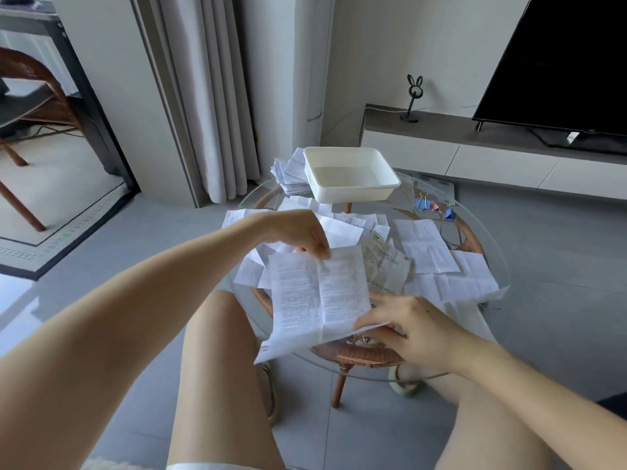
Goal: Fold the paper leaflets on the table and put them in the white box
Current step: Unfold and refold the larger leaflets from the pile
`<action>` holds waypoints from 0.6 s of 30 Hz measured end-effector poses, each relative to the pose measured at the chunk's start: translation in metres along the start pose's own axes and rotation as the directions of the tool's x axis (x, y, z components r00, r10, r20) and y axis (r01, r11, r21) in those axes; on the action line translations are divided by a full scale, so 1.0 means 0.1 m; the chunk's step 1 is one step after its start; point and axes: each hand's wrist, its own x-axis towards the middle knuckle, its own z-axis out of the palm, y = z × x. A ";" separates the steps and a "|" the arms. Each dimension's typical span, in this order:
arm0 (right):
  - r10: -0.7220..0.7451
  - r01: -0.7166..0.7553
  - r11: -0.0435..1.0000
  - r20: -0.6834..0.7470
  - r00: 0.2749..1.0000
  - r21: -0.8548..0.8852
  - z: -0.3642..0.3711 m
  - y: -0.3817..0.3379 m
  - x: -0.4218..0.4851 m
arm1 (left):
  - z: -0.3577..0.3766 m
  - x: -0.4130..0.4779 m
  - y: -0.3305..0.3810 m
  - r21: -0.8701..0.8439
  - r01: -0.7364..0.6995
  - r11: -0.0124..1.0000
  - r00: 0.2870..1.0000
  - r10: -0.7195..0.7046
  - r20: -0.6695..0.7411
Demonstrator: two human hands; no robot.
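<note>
Your left hand [305, 235] pinches far edge of printed leaflet [315, 300]. Your right hand [407, 327] pinches near corner, fingers curled. Sheet is spread between both grips, likely to align its creases for folding. White box [349, 174] sits beyond left fingertips.

No wording can be read anywhere. The creased white paper leaflet [319, 296] held up in front carries dense columns of small black print, too fine and blurred to make out. The other white printed leaflets [424, 245] spread on the round glass table [481, 225] show the same illegible print. One cream leaflet [383, 262] bears a small green mark, also unreadable, as is the small white label [572, 137] under the black television [559, 62].
</note>
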 end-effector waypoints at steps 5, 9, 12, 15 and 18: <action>0.232 -0.240 0.959 0.066 0.970 0.150 0.09 0.10 0.09 | 0.18 0.09 -0.17 0.036 0.002 0.999 0.999 0.000 -0.054; 0.371 -0.372 0.892 0.055 0.927 0.257 0.16 0.23 0.18 | 0.27 0.10 -0.29 0.004 0.002 1.000 0.996 -0.001 -0.091; 0.375 -0.381 0.874 0.080 0.924 0.303 0.14 0.27 0.26 | 0.26 0.07 -0.37 0.030 -0.020 0.999 0.984 0.025 -0.178; 0.375 -0.387 0.876 0.098 0.922 0.287 0.12 0.25 0.26 | 0.20 -0.14 -0.42 -0.082 -0.106 0.991 0.880 0.056 -0.471; 0.360 -0.374 0.884 0.101 0.927 0.280 0.15 0.30 0.24 | 0.22 -0.61 -0.48 -0.357 -0.250 0.900 0.873 0.051 -0.484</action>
